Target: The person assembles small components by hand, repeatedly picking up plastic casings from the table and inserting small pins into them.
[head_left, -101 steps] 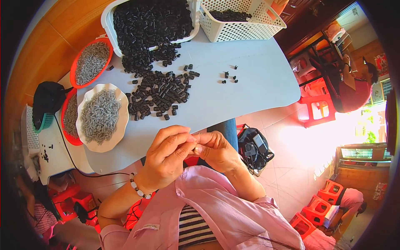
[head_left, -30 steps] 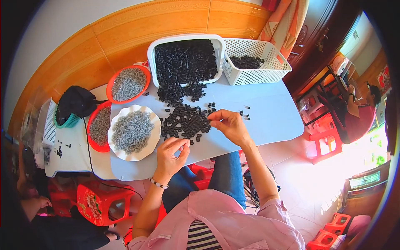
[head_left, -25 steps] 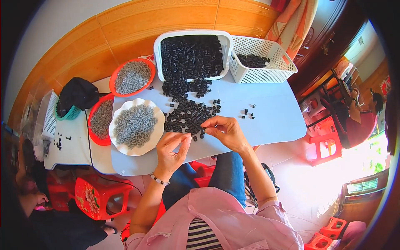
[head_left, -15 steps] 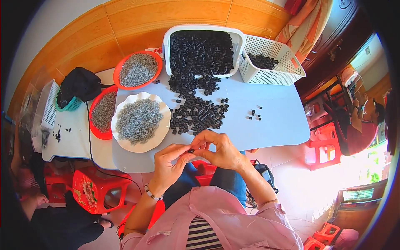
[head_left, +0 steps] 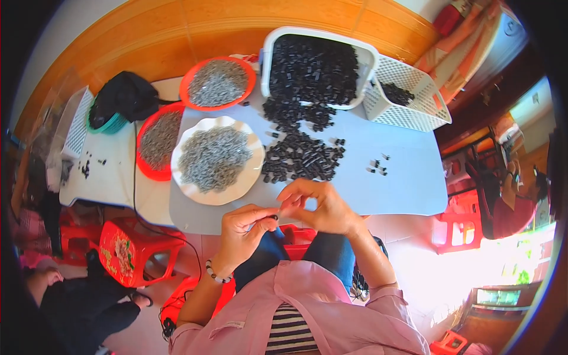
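My left hand (head_left: pixel 244 229), with a beaded bracelet at the wrist, pinches a small black plastic part (head_left: pixel 273 217) between thumb and fingertips. Just to the right, my right hand (head_left: pixel 316 207) has its thumb and fingers drawn together in a pinch; the fingertips are smeared, and anything between them is too small to name. Both hands are above my lap at the table's near edge. Beyond them lies a heap of short black tubular parts (head_left: pixel 303 158). A scalloped white plate (head_left: pixel 255 168) of small clear-and-silver pieces (head_left: pixel 214 158) stands to the left.
A white tub (head_left: pixel 267 44) full of black parts and a white perforated basket (head_left: pixel 408 115) stand at the back. Two red bowls (head_left: pixel 184 94) hold silvery pieces. Several loose black parts (head_left: pixel 377 167) lie on the right. A red stool (head_left: pixel 118 248) and another person's leg are at lower left.
My right hand has shifted slightly off the left hand, and its fingers are now less tightly together. The left hand keeps its pinch. The whole view has tilted and shifted.
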Motion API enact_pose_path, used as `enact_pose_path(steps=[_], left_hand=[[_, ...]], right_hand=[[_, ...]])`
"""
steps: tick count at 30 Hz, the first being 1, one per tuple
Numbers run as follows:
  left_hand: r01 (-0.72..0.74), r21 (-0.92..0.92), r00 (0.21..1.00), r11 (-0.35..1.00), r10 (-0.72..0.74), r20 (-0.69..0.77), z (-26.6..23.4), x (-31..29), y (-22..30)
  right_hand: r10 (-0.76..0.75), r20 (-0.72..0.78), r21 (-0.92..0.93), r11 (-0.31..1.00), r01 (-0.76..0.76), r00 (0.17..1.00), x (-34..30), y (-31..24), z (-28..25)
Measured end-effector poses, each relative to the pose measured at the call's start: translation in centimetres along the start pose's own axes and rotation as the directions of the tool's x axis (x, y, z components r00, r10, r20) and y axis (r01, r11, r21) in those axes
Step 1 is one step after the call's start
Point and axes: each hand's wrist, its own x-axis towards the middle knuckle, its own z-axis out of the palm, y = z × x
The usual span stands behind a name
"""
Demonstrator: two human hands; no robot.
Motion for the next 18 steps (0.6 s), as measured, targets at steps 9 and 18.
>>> enact_pose_path(steps=[9,18], left_hand=[[0.062,-0.049,0.970,0.997,-0.072,-0.230,1.1,-2.3,1.3],[0.050,0.068,0.954,0.996,-0.028,-0.298,-0.2,-3.2,0.8]], right_hand=[[-0.285,0.067,-0.478,0.832,0.281,0.956,8.0,0.9,3.3],[-0.153,0.161,-0.649,0.728,0.221,0.975,9.5,0.5,5.2]])
